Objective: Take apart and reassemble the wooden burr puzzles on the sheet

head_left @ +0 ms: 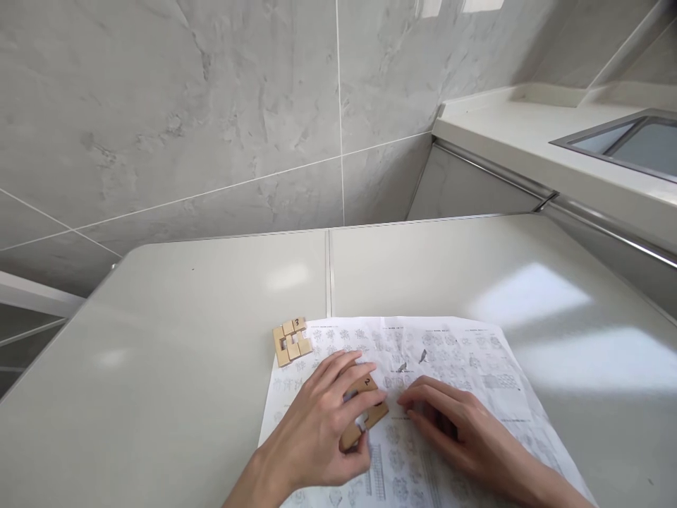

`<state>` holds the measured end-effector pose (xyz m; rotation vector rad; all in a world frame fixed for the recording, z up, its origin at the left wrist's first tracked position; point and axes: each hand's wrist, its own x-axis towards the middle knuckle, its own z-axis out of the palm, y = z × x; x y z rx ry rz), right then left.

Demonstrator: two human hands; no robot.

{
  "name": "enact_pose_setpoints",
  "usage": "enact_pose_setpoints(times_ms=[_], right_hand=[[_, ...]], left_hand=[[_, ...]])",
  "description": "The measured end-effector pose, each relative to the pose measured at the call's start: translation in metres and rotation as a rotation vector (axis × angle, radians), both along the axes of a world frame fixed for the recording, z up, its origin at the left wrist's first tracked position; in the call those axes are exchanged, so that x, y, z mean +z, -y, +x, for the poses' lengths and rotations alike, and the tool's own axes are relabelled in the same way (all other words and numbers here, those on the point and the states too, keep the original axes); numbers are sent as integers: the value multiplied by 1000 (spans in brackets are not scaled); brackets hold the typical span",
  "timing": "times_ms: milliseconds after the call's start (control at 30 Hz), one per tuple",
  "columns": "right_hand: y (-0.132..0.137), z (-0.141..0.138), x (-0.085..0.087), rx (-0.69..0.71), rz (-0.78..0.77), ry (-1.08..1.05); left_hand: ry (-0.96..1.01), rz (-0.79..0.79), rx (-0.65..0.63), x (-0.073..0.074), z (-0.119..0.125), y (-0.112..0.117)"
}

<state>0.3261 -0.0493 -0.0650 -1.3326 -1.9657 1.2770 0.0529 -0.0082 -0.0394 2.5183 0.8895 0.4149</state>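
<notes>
My left hand (328,418) is wrapped over a wooden block puzzle piece (376,415) marked "2", thumb on its near side and fingers across its top. The hand hides part of the piece. My right hand (455,423) rests on the paper just to the right, fingers curled together with the tips near the thumb; I see nothing between them. A second wooden block piece (294,348), marked "3", lies at the paper's far left corner, apart from both hands. Beneath the hands spreads a large printed sheet (476,360) with rows of small drawings.
The sheet lies on a glossy pale table (211,339) with a seam running away from me. Behind it stands a grey tiled wall (254,106). At the right is a white counter (497,127) with a sink (642,141).
</notes>
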Motion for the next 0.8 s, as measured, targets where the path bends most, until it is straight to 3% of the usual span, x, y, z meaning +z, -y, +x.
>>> enact_pose_setpoints(times_ms=[333,633,800], right_hand=[[-5,-2,5,-41,5,38],[-4,0,9,-35,-17,72],[-5,1,9,-37,-27,75]], left_hand=[[-17,-22,-8,-1,-7,-2],[-54,173,20,-7,-65,11],[80,277,45,-3,-81,14]])
